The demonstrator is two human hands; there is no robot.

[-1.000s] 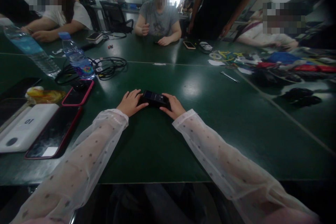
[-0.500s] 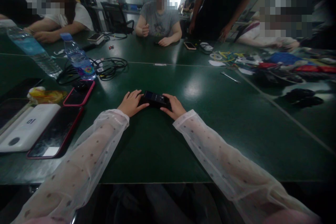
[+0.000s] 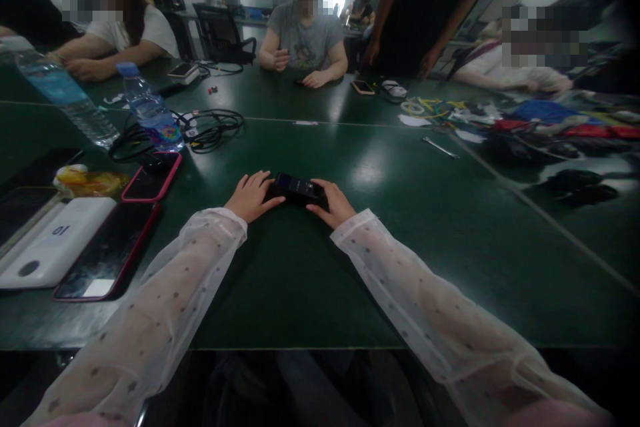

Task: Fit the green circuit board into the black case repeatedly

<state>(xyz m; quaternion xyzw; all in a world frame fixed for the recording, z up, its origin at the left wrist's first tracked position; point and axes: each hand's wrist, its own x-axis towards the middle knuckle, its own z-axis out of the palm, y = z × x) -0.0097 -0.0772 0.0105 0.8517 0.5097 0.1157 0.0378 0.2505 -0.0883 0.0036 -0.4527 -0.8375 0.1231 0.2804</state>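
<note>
A small black device with a dark screen lies on the green table between my hands. At its left end is my left hand, fingers spread and thumb against the near edge. My right hand grips the right end, with fingers on the far side and thumb on the near side. Sheer white sleeves with small stars cover both forearms.
Left: two water bottles, black cables, a pink-edged phone, a white power bank and a red-edged phone. Right: a wrench and heaped cables. People sit across the table; one stands.
My hands and the black device stay nearly in place. The standing person's arms have shifted slightly.
</note>
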